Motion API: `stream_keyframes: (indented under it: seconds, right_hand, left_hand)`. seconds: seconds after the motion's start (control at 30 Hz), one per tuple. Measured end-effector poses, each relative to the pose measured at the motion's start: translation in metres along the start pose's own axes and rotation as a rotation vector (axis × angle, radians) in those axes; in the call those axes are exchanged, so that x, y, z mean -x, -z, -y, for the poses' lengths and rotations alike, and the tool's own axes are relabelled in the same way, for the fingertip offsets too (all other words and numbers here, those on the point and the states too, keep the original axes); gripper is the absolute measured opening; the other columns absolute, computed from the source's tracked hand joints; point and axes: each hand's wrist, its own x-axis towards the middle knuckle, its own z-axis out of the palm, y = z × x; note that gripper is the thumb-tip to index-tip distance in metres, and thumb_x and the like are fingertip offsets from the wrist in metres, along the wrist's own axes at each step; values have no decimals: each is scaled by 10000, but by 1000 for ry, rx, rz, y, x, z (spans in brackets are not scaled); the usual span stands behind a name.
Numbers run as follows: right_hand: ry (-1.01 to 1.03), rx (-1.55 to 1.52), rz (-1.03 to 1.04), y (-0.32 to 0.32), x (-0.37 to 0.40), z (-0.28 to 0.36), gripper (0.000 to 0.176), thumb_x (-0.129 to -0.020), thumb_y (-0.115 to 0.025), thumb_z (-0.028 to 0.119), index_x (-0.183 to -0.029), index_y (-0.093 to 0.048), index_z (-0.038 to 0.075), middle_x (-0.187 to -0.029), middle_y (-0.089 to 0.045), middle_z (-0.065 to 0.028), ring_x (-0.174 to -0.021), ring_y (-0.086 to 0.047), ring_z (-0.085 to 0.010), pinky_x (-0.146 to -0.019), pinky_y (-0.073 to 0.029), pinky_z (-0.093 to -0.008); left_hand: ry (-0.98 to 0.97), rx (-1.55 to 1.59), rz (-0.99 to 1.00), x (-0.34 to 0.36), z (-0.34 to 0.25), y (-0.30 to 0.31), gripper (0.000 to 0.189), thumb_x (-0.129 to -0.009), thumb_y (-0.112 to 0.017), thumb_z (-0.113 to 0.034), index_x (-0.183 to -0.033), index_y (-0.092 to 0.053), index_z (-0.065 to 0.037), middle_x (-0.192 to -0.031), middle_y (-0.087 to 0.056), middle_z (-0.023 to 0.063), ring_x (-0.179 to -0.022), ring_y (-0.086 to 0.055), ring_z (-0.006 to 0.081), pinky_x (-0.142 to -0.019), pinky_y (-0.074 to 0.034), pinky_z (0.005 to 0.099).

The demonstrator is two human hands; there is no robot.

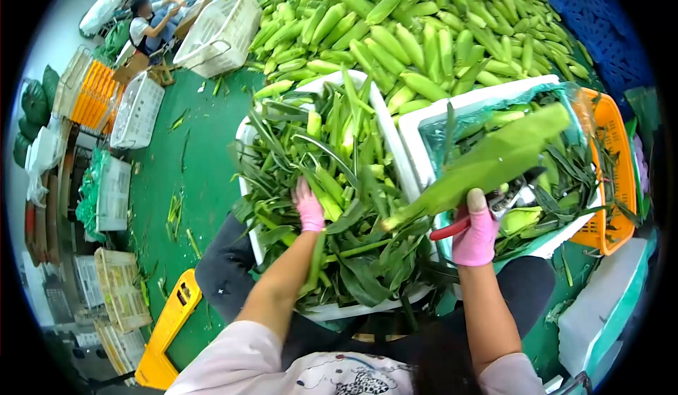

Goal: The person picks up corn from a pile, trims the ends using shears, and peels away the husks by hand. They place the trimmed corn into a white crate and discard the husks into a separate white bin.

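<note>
My left hand point(308, 206), in a pink glove, reaches into a white tub point(248, 137) full of corn husks and leaves point(360, 254). Its fingers are partly among the leaves, against a pale green piece. My right hand point(475, 232), also gloved in pink, is closed around red-handled pruning shears point(450, 228). A large green corn ear in its husk point(494, 156) lies across the top of that hand, its stalk end pointing left over the tub. Below it sits a white foam box point(432, 116) lined with plastic, holding leaves and husks.
Behind the boxes rises a big pile of corn point(409, 35). An orange basket point(609, 176) stands at the right, beside blue crates point(600, 21). White crates point(219, 31) and a seated person point(152, 28) are at the upper left. A yellow metal piece point(166, 331) lies at lower left.
</note>
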Motion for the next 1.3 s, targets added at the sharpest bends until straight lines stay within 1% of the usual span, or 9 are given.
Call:
stream_keyframes:
  seconds: [0.1,0.2,0.33,0.43,0.53,0.67,0.93,1.13,1.3]
  right_hand:
    - [-34,44,101,-2,9,19,578,-850,-773,203,-1336,-490,72,-1206,-592,-46,-1100,-584,-182,-988,-461,-340]
    - [-33,160,174,-14,34,22,518,-810,-785,125,-1256,-536,33,-1126,-624,-38,-1010,-591,-158,-915,-490,-324]
    - [-157,150,316,-37,62,5,540,-800,-803,113,-1255,-527,20,-1124,-635,-51,-1000,-605,-157,-907,-497,-319]
    - [-222,153,558,-50,79,6,653,-806,-808,166,-1337,-457,20,-1197,-608,-85,-1093,-587,-186,-973,-475,-343]
    - [-107,459,784,-44,93,9,782,-802,-820,271,-1401,-394,3,-1270,-561,-139,-1147,-559,-213,-990,-460,-357]
    - [0,846,822,-31,83,37,801,-784,-822,354,-1352,-413,-35,-1116,-611,-173,-1020,-605,-282,-923,-494,-380]
    - [413,1267,1012,-41,40,35,790,-707,-806,429,-1274,-472,-9,-1113,-575,-219,-1086,-561,-387,-969,-447,-445]
    - [197,1370,1133,-42,25,20,801,-668,-807,352,-1287,-483,-39,-1100,-595,-230,-1065,-572,-400,-951,-475,-432]
    - [170,1350,1189,-44,26,10,644,-658,-775,239,-1198,-535,-15,-1079,-603,-218,-1048,-583,-399,-916,-491,-437]
  left_hand:
    - [-55,17,385,-34,-44,127,743,-803,-675,-383,-1466,-437,-144,-1524,-371,206,-1432,-331,371,-1135,-301,582]
    - [-89,39,801,-87,-49,265,571,-893,-609,-485,-1329,-595,-116,-1336,-564,253,-1222,-562,391,-1044,-451,429]
    - [-113,324,170,-89,-109,379,533,-886,-696,-377,-1308,-598,-66,-1309,-596,217,-1215,-583,354,-1009,-478,422]
    - [-337,842,332,-53,-139,355,703,-863,-746,-280,-1446,-441,-30,-1388,-546,143,-1278,-519,278,-1072,-415,374]
    - [172,1615,637,-21,-170,362,851,-841,-773,-316,-1477,-315,16,-1361,-504,110,-1255,-466,198,-1097,-362,348]
    - [216,1665,529,-20,-126,348,885,-803,-829,-397,-1443,-347,-19,-1282,-561,101,-1203,-529,215,-1053,-433,357]
    - [20,1278,727,-33,-101,355,746,-782,-791,-149,-1404,-399,-23,-1259,-561,56,-1162,-521,141,-1019,-428,304]
    - [22,705,554,-11,-119,328,707,-724,-825,-108,-1325,-460,-32,-1149,-643,57,-1033,-619,150,-917,-503,303]
    - [42,948,692,-2,-106,329,633,-728,-804,-65,-1278,-494,-26,-1095,-654,49,-976,-635,151,-889,-515,305]
